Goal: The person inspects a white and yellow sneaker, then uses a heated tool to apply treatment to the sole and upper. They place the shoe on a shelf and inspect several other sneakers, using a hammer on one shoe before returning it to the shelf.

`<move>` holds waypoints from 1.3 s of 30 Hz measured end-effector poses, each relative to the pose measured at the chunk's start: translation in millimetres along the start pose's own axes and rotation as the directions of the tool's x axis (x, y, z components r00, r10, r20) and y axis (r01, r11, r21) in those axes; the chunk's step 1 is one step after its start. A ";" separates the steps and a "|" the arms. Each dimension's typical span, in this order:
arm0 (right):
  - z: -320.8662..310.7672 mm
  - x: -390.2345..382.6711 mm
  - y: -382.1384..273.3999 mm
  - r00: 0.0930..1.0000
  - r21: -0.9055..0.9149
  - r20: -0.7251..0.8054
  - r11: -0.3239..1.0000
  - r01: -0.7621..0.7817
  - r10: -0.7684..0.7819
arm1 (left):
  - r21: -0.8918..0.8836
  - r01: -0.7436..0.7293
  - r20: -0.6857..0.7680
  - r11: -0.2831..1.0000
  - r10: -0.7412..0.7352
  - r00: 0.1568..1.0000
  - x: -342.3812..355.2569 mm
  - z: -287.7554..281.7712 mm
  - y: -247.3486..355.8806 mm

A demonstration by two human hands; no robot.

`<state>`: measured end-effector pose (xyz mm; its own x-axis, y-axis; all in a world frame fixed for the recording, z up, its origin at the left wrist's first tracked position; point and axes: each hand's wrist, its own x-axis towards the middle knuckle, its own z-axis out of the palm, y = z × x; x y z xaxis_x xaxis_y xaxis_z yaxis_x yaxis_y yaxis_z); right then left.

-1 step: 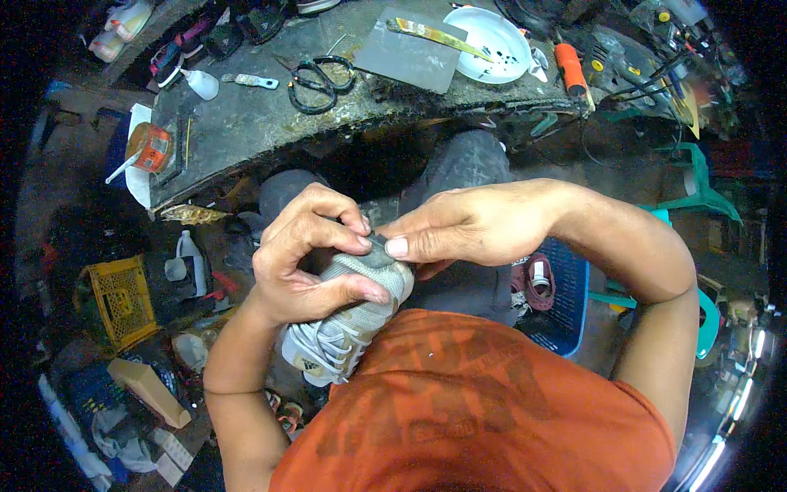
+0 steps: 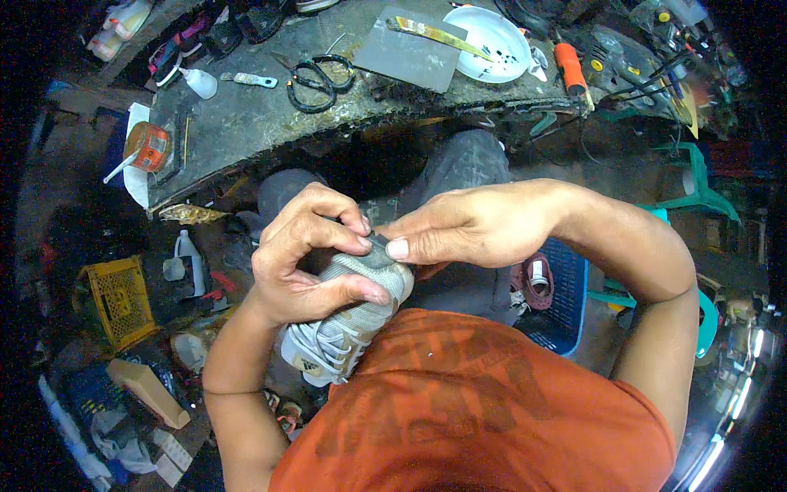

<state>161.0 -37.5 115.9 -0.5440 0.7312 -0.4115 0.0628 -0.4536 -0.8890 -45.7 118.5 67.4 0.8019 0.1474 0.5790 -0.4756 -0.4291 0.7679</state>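
A light grey sneaker (image 2: 334, 343) with pale laces is held over my lap, its toe pointing up and away from me. My left hand (image 2: 307, 250) is closed around the toe end, the thumb on the knit upper and the fingertips at a dark grey piece (image 2: 373, 254) along the toe. From the right, my right hand (image 2: 471, 225) pinches the same dark grey piece, its thumb pressed near the tip. The right hand's other fingers and the shoe's underside are largely hidden.
Ahead stands a worn workbench (image 2: 246, 123) with black-handled scissors (image 2: 321, 84), a grey sheet (image 2: 406, 53), a white plate (image 2: 504, 41) and an orange-handled tool (image 2: 569, 67). An orange-labelled can (image 2: 149, 148) sits at its left end. A blue basket (image 2: 566, 307) holds shoes; a yellow crate (image 2: 121, 303) is left.
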 end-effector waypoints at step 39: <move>22.1 54.3 29.6 0.861 0.192 -0.423 0.900 0.391 -0.284 | -0.060 0.278 -0.033 0.959 -0.280 0.959 -12.4 -32.4 7.9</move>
<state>114.8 -22.6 71.7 -0.1323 0.9735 -0.1864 -0.3168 -0.2198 -0.9227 -71.1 142.1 75.2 0.8908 0.2906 0.3494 -0.2548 -0.3173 0.9135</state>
